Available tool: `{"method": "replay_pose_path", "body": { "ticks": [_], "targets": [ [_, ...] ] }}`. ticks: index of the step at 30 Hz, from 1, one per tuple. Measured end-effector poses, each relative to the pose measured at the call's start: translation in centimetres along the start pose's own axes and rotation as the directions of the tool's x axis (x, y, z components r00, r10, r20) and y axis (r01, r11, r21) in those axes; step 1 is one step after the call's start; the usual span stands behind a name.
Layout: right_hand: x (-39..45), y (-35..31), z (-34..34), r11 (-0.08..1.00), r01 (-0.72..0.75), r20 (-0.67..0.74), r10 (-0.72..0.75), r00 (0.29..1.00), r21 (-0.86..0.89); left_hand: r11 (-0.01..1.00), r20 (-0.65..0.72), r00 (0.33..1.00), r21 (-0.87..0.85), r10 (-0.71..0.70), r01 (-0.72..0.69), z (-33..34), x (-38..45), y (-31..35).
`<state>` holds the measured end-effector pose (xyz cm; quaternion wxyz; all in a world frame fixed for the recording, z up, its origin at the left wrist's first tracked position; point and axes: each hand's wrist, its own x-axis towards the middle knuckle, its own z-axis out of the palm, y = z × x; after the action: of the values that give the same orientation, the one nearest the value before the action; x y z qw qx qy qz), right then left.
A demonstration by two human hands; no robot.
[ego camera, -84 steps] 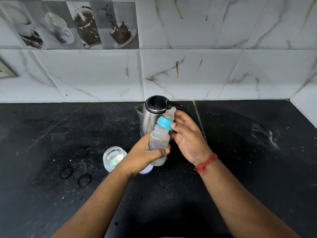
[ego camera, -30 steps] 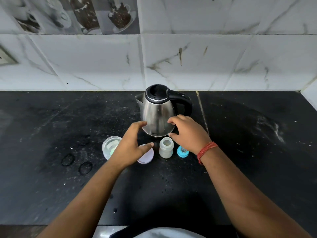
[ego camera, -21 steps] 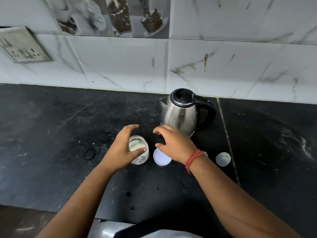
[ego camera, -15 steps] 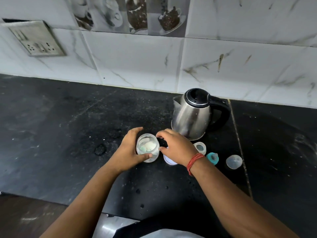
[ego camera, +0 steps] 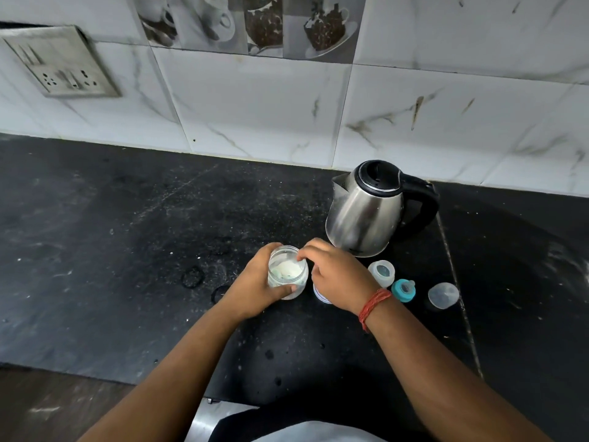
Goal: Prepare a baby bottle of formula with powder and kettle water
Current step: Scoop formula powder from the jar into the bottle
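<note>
I see kettle near countertop's back edge, open bottle beside — left hand wraps powder jar, right hand's fingertips pinch at its rim.

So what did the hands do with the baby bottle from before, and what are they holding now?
The bottle was let go and stands open on the counter, with its teal teat ring and clear cap beside it. The left hand has taken hold of the powder jar; the right hand reaches its fingers into it. The kettle stayed put.
</note>
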<state>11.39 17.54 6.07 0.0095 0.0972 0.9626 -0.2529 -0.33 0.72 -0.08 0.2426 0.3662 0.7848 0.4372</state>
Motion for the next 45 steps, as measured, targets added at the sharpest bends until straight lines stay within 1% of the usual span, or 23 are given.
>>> {"method": "replay_pose_path", "body": {
  "ticks": [2, 4, 7, 9, 11, 13, 15, 18, 19, 21, 22, 24, 26, 28, 32, 34, 36, 39, 40, 42, 45],
  "targets": [
    [0.0, -0.3, -0.5, 0.995, 0.021, 0.145, -0.007, 0.989, -0.095, 1.000, -0.001, 1.000, -0.009, 0.024, -0.024, 0.2, 0.1, 0.2],
    [0.1, -0.6, -0.7, 0.976, 0.044, 0.298, 0.022, 0.954, -0.211, 0.998, -0.016, 0.998, -0.012, 0.062, -0.062, 0.5, 0.2, 0.5],
    [0.5, -0.8, -0.8, 0.932, 0.076, 0.434, 0.092, 0.896, -0.355, 0.991, -0.032, 0.990, 0.002, 0.137, -0.137, 1.3, 0.2, 0.9],
    [0.6, -1.0, -0.6, 0.897, 0.071, 0.481, 0.166, 0.861, -0.437, 0.982, -0.023, 0.982, 0.030, 0.186, -0.186, 1.9, 0.2, 1.1],
    [0.7, -1.2, 0.0, 0.859, 0.019, 0.500, 0.280, 0.820, -0.512, 0.968, -0.012, 0.973, 0.098, 0.233, -0.230, 2.6, 0.1, 1.3],
    [1.1, -1.1, 0.9, 0.836, -0.031, 0.511, 0.363, 0.779, -0.548, 0.948, 0.003, 0.963, 0.172, 0.270, -0.266, 3.4, 0.0, 1.5],
    [1.5, -0.5, 1.8, 0.831, -0.026, 0.534, 0.381, 0.754, -0.556, 0.930, 0.000, 0.955, 0.228, 0.296, -0.288, 4.0, 0.0, 1.6],
    [1.1, 0.2, 1.6, 0.843, -0.001, 0.531, 0.339, 0.777, -0.538, 0.894, -0.033, 0.936, 0.309, 0.350, -0.324, 4.6, 0.1, 1.9],
    [0.8, 0.5, 1.4, 0.850, 0.015, 0.520, 0.308, 0.797, -0.527, 0.887, -0.042, 0.932, 0.325, 0.360, -0.328, 4.7, 0.1, 1.9],
    [-0.1, 1.1, 0.6, 0.880, 0.052, 0.466, 0.199, 0.862, -0.472, 0.893, -0.074, 0.933, 0.324, 0.352, -0.312, 5.0, 0.2, 2.2],
    [-0.6, 1.5, 0.2, 0.898, 0.067, 0.417, 0.135, 0.899, -0.435, 0.905, -0.103, 0.934, 0.306, 0.341, -0.296, 5.1, 0.2, 2.4],
    [-1.4, 1.8, -0.8, 0.931, 0.062, 0.309, 0.056, 0.949, -0.360, 0.930, -0.173, 0.935, 0.258, 0.310, -0.261, 5.2, 0.4, 2.6],
    [-2.1, 1.8, -1.9, 0.947, 0.068, 0.215, 0.001, 0.977, -0.315, 0.952, -0.227, 0.936, 0.211, 0.269, -0.222, 5.2, 0.6, 2.8],
    [-2.6, 1.8, -2.8, 0.950, 0.079, 0.142, -0.038, 0.989, -0.302, 0.964, -0.257, 0.937, 0.182, 0.237, -0.194, 5.2, 0.8, 2.7],
    [-2.9, 2.1, -3.1, 0.957, 0.082, -0.002, -0.086, 0.996, -0.279, 0.968, -0.293, 0.928, 0.167, 0.230, -0.188, 5.7, 1.1, 2.8],
    [-2.8, 2.3, -3.1, 0.962, 0.085, -0.061, -0.104, 0.993, -0.258, 0.964, -0.334, 0.908, 0.172, 0.253, -0.205, 5.9, 1.1, 3.6],
    [-2.9, 2.3, -3.2, 0.959, 0.116, -0.150, -0.158, 0.976, -0.257, 0.954, -0.411, 0.863, 0.186, 0.294, -0.237, 5.9, 1.0, 4.9],
    [-3.2, 2.0, -3.7, 0.959, 0.188, -0.333, -0.252, 0.908, -0.213, 0.920, -0.519, 0.762, 0.255, 0.389, -0.296, 5.7, 0.7, 6.6],
    [-3.3, 2.0, -3.8, 0.955, 0.202, -0.361, -0.270, 0.893, -0.217, 0.914, -0.530, 0.746, 0.281, 0.403, -0.294, 5.7, 0.7, 6.6],
    [-3.2, 2.1, -3.6, 0.954, 0.197, -0.365, -0.270, 0.891, -0.225, 0.931, -0.526, 0.775, 0.282, 0.352, -0.231, 5.7, 0.9, 5.8],
    [-2.7, 2.9, -2.9, 0.962, 0.152, -0.333, -0.224, 0.916, -0.228, 0.956, -0.514, 0.815, 0.247, 0.267, -0.158, 5.8, 1.1, 4.6]
  ]
}}
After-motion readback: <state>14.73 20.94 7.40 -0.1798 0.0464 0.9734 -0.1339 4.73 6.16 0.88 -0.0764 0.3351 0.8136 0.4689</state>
